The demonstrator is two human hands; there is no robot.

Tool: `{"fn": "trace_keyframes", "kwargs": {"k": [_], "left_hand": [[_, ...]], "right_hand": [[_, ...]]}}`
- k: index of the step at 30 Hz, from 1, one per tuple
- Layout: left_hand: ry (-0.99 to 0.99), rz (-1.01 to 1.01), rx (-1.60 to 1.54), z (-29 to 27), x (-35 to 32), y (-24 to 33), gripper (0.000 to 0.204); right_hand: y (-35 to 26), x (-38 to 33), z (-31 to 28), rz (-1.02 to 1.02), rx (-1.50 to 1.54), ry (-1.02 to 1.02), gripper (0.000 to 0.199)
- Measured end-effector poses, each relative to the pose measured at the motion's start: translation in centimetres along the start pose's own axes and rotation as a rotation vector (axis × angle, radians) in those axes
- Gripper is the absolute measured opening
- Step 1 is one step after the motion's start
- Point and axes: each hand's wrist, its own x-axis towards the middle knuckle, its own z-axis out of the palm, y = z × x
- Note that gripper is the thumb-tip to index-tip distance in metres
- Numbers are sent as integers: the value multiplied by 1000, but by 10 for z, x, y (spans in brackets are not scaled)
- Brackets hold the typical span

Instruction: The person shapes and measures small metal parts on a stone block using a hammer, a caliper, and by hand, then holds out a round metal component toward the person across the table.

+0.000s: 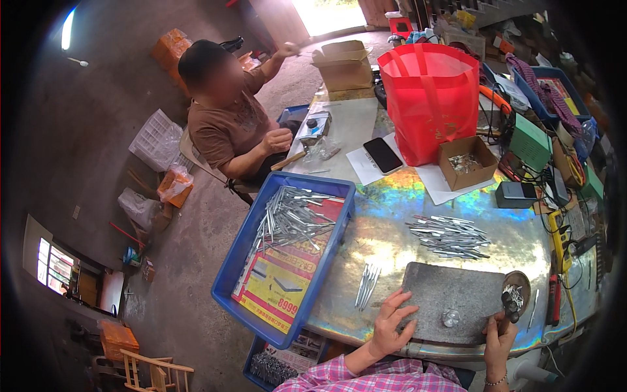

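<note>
My left hand (392, 325) is open, its fingers spread over the left edge of a dark grey mat (457, 294). At the mat's right corner, my right hand (500, 340) has its fingers drawn together beside a small brown bowl (520, 281) of tiny silvery pieces. Dark lumps at those fingertips hide what they grip, if anything. A small clear, shiny round piece (450, 318) rests on the mat between my hands. A small bundle of thin metal rods (368, 286) lies left of the mat, and a larger pile of metal rods (449, 236) lies beyond it.
A blue tray (225, 268) with many metal rods stands at left. Farther back are a phone (383, 155), a red bag (428, 98) and a cardboard box of small parts (467, 163). Tools and cables crowd the right edge. A co-worker (228, 124) sits across at left.
</note>
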Motion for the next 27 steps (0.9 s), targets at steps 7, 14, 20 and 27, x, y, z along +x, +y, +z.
{"fn": "trace_keyframes", "kwargs": {"k": [7,14,20,27], "left_hand": [[-6,-8,4,-1,-1,6,31],[11,-4,16,1,-1,0,29],[-2,-10,4,2,0,0,29],[-3,-32,17,0,-5,5,29]], "right_hand": [[8,-3,0,-55,44,30,2],[13,-3,-2,-35,10,33,1],[16,-3,-3,-56,-2,37,2],[22,-7,-6,-77,-18,45,6]]}}
